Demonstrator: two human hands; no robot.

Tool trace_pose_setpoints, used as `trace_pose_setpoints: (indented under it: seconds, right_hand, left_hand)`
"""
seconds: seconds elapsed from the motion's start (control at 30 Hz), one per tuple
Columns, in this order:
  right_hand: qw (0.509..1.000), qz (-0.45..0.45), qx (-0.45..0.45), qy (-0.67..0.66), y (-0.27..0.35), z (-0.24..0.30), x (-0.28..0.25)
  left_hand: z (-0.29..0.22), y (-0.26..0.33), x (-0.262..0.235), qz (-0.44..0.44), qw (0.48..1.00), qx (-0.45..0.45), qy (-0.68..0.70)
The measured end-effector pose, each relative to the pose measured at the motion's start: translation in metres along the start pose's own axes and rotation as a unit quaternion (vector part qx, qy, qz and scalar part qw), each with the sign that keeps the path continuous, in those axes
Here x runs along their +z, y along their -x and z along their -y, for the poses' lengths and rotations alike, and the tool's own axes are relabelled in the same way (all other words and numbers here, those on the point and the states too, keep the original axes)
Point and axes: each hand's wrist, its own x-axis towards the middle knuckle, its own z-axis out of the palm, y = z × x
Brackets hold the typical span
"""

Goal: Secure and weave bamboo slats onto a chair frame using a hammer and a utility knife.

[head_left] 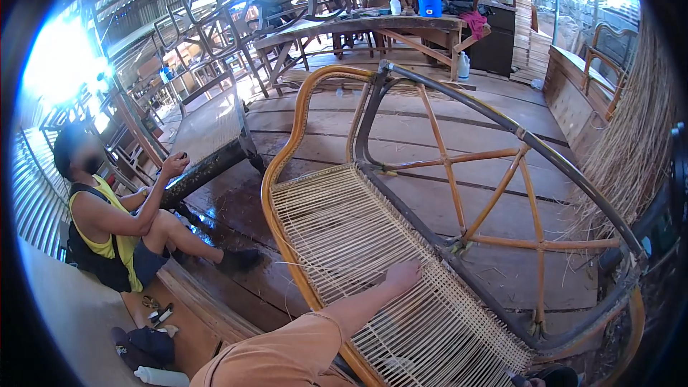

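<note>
A wooden chair frame with curved sides lies across the middle. Pale cane strands are strung in rows over its seat. Toward the lower right, these rows are crossed into a tighter cane weave. My left hand rests on the strands beside the dark seat rail, its fingers curled closed; what they grip is hidden. Loose strand ends stick out near the frame's left side. At the bottom edge, a small part of my right hand shows by the near end of the weave, its fingers cut off from view.
A person in a yellow top sits at left beside another caned piece. Braces span the chair's open right side. A bundle of long fibres hangs at right. Behind stands a workbench with a blue cooler.
</note>
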Motion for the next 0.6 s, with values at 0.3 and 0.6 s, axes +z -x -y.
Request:
trace_pose_setpoints:
  seconds: [0.3,0.6]
  right_hand:
    - [0.997,-0.012,-0.038,0.067,0.003,-0.004,0.009]
    - [0.995,-0.031,-0.061,0.069,-0.006,-0.024,0.014]
  left_hand:
    - [-0.006,0.004,-0.007,-0.007,1.0,0.011,0.012]
    - [0.002,0.0,0.003,-0.018,1.0,0.009,0.005]
